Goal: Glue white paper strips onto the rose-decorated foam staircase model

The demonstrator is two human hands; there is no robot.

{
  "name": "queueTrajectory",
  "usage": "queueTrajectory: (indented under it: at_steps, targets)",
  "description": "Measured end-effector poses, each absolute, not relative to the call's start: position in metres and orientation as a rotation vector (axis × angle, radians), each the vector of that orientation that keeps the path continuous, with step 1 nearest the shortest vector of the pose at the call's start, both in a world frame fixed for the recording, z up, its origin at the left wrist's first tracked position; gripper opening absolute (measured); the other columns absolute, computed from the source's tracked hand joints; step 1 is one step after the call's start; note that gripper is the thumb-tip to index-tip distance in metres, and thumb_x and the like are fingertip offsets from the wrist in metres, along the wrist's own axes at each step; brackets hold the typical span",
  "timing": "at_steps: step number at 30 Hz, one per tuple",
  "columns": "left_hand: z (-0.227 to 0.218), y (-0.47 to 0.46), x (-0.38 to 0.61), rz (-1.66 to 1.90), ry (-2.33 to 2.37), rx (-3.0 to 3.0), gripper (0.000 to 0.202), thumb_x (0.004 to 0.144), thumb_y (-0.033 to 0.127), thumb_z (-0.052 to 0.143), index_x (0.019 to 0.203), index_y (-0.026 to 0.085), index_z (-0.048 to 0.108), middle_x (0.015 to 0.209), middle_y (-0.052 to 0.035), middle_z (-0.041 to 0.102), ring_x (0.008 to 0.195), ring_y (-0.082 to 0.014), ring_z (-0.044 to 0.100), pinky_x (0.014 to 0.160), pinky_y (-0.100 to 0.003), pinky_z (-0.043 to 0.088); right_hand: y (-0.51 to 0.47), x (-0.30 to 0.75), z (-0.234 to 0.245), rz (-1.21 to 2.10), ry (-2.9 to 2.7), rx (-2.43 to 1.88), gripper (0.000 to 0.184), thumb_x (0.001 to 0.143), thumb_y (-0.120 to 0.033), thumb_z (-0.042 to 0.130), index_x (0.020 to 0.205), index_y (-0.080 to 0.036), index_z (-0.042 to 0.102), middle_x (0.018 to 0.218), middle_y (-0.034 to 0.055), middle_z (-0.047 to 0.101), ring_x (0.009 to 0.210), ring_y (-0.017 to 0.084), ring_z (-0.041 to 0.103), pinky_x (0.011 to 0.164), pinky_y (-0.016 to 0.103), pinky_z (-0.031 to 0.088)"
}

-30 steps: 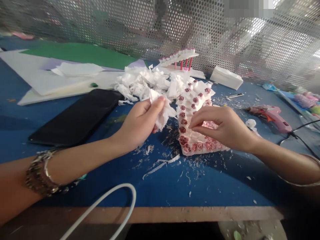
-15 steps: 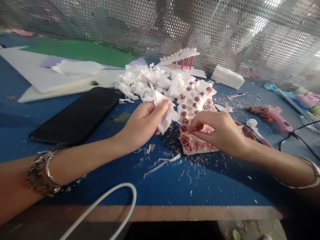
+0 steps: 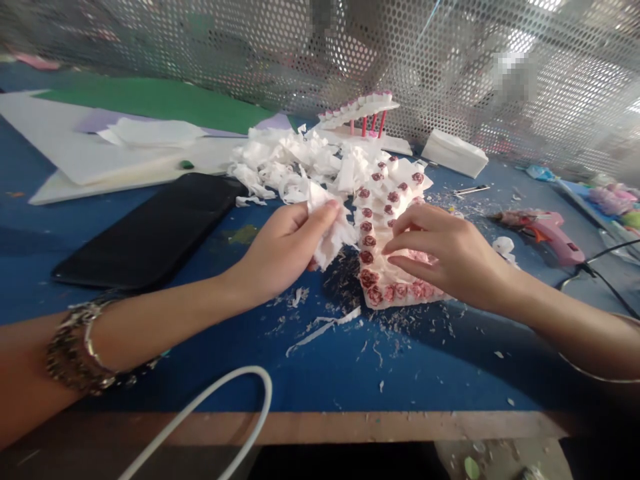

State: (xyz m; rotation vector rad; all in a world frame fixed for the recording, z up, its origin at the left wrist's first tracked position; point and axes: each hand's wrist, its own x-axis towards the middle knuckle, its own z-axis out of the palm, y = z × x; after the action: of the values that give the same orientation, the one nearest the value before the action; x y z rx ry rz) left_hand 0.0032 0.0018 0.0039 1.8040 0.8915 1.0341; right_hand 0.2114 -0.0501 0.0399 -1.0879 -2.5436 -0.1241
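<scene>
1. White, ragged-edged tissue paper (image 3: 333,240) is pinched in the left hand (image 3: 285,250), just left of the white board (image 3: 381,273) bordered with red and pink crinkled rosettes (image 3: 367,257).
2. The right hand (image 3: 443,250) is over that board, fingers slightly parted; whether they hold a scrap, I can't tell.
3. Best grip lightly, pressing none of the rosettes.

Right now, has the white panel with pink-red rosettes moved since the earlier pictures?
No, no visible shift: the panel keeps its place just right of the thin white strip on the blue table.
</scene>
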Motion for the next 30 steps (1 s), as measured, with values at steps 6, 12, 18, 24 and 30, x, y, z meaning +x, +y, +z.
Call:
queueTrajectory:
  at_steps: [6, 12, 18, 24, 30]
  targets:
    - [0.006, 0.000, 0.003, 1.022, 0.849, 1.844, 0.045, 0.088, 0.036, 0.038, 0.048, 0.017, 0.042, 0.035, 0.0076, 0.040, 0.032, -0.0006, 0.040, 0.035, -0.010, 0.031, -0.045, 0.209, 0.029, -0.146, -2.608, -1.044, 0.022, 0.086, -0.022, 0.047, 0.087, -0.015, 0.068, 0.088, 0.0087, 0.057, 0.078, 0.014, 0.048, 0.067, 0.030, 0.042]
    - [0.006, -0.001, 0.003, 0.994, 0.910, 1.824, 0.043, 0.087, 0.038, 0.039, 0.051, 0.016, 0.044, 0.036, 0.0076, 0.040, 0.032, -0.0009, 0.040, 0.034, -0.010, 0.031, -0.048, 0.210, 0.036, -0.094, -2.547, -1.030, 0.023, 0.086, -0.021, 0.047, 0.086, -0.012, 0.069, 0.089, 0.0104, 0.057, 0.076, 0.012, 0.049, 0.065, 0.028, 0.042]
    - [0.008, -0.005, 0.003, 0.915, 0.956, 1.908, 0.049, 0.087, 0.046, 0.034, 0.046, 0.018, 0.037, 0.034, 0.0070, 0.032, 0.031, -0.0022, 0.035, 0.033, -0.013, 0.028, -0.050, 0.209, 0.044, -0.105, -2.620, -1.018, 0.022, 0.086, -0.022, 0.047, 0.084, -0.015, 0.068, 0.088, 0.0086, 0.058, 0.077, 0.012, 0.050, 0.067, 0.028, 0.042]
    - [0.006, -0.018, 0.002, 0.851, 0.843, 2.087, 0.055, 0.088, 0.051, 0.024, 0.042, 0.021, 0.024, 0.034, 0.0057, 0.025, 0.030, -0.0036, 0.029, 0.031, -0.018, 0.022, -0.065, 0.195, 0.051, 0.184, -2.312, -1.107, 0.030, 0.079, -0.038, 0.058, 0.095, -0.013, 0.059, 0.075, -0.0005, 0.062, 0.064, 0.005, 0.052, 0.061, 0.018, 0.042]
    - [0.002, -0.023, 0.004, 0.855, 0.712, 2.235, 0.050, 0.090, 0.041, 0.029, 0.045, 0.018, 0.032, 0.037, 0.0059, 0.028, 0.033, -0.0036, 0.030, 0.034, -0.018, 0.023, -0.067, 0.183, 0.039, 0.388, -2.226, -1.129, 0.018, 0.083, -0.030, 0.053, 0.080, -0.013, 0.058, 0.068, -0.0021, 0.061, 0.059, 0.003, 0.053, 0.056, 0.014, 0.041]
